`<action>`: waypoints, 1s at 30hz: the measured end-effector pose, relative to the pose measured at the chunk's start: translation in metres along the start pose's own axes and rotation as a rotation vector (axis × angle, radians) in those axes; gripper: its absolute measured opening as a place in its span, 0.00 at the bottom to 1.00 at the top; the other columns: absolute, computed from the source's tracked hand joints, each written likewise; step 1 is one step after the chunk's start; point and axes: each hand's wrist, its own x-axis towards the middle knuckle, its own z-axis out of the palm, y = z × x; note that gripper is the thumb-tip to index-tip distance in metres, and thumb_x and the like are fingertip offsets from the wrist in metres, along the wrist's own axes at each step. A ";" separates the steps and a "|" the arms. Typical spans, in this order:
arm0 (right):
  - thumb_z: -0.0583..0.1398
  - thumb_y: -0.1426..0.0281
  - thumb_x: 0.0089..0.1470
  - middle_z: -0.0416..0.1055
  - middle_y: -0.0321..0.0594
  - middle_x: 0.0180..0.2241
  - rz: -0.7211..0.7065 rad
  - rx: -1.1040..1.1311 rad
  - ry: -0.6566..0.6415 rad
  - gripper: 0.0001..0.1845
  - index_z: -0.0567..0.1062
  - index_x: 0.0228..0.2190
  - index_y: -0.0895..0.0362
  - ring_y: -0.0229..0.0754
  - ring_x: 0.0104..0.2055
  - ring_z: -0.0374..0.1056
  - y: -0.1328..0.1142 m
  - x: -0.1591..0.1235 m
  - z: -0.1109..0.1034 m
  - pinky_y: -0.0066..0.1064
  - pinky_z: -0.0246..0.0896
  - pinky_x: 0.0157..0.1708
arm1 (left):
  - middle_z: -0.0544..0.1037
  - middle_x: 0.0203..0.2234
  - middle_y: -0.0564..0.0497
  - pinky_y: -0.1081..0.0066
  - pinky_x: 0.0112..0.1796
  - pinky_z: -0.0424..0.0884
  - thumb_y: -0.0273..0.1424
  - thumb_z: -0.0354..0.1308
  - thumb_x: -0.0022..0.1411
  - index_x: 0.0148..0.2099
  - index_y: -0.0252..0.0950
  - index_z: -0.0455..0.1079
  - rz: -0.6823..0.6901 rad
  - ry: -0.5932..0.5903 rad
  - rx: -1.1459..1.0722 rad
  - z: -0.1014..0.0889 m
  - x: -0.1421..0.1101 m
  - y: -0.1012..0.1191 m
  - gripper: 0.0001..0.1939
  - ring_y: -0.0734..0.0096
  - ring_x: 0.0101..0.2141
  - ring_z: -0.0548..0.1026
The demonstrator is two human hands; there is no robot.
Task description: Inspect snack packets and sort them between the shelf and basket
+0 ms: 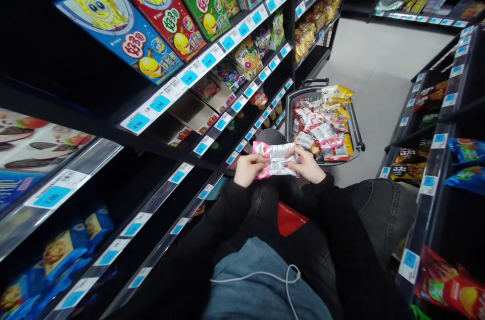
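Observation:
Both my hands hold a pink and white snack packet (276,159) over my knees. My left hand (248,168) grips its left end with the fingers curled round it. My right hand (307,164) pinches its right end. Just beyond the packet stands a grey shopping basket (356,133) on the floor, filled with several similar pink and white packets and some yellow ones. I am low down in a shop aisle, in black sleeves and dark jeans.
Black shelves on the left carry cartoon snack boxes (125,27) up top, small sweets in the middle and blue packets (68,249) below, with blue price tags (159,103) along the edges. Another shelf unit (447,158) stands on the right. The pale floor (379,72) runs ahead.

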 end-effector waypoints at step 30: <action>0.62 0.64 0.39 0.64 0.33 0.25 0.266 0.428 0.126 0.12 0.69 0.28 0.54 0.34 0.25 0.59 0.027 0.002 0.049 0.26 0.59 0.22 | 0.77 0.20 0.49 0.72 0.24 0.67 0.29 0.67 0.36 0.24 0.33 0.76 -0.046 0.103 -0.037 -0.041 0.003 -0.037 0.08 0.72 0.21 0.71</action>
